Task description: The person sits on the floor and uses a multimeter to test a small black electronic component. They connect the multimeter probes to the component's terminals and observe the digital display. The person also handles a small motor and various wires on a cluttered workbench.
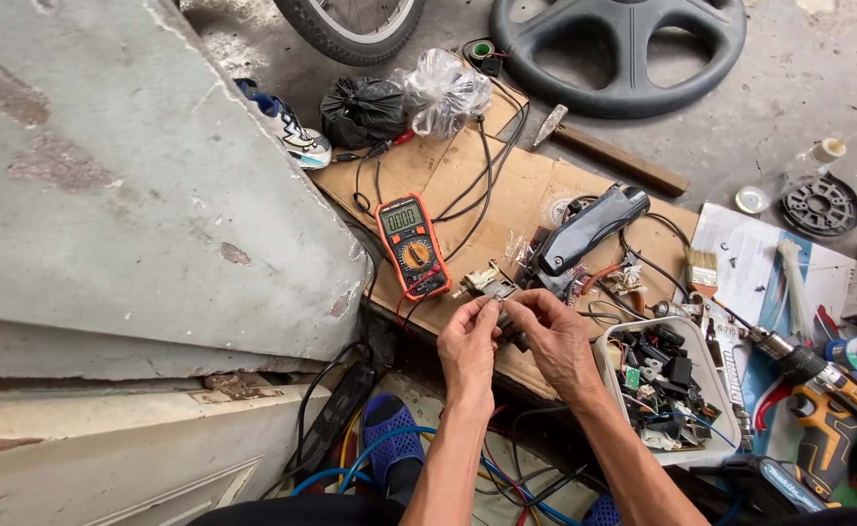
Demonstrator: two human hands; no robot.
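Note:
My left hand (467, 346) and my right hand (553, 336) meet over the near edge of a flat cardboard sheet (506, 195). Between their fingertips they pinch a small dark electrical part (508, 317) with thin wires; its exact shape is hidden by the fingers. Just beyond the fingers lies a small metal-and-plastic switch assembly (485, 281). An orange and black multimeter (412, 245) lies on the cardboard to the left of my hands, its black leads running toward the far side. A grey and black tool housing (589, 229) rests to the upper right.
A white tray (609, 365) of small black parts sits right of my hands. Farther right lie a paintbrush (703, 270), cable ties (793, 273) and an orange drill (828, 399). A hammer (609, 151), bags, a wheel and a steering wheel (618, 49) lie beyond. A grey slab (107, 195) fills the left.

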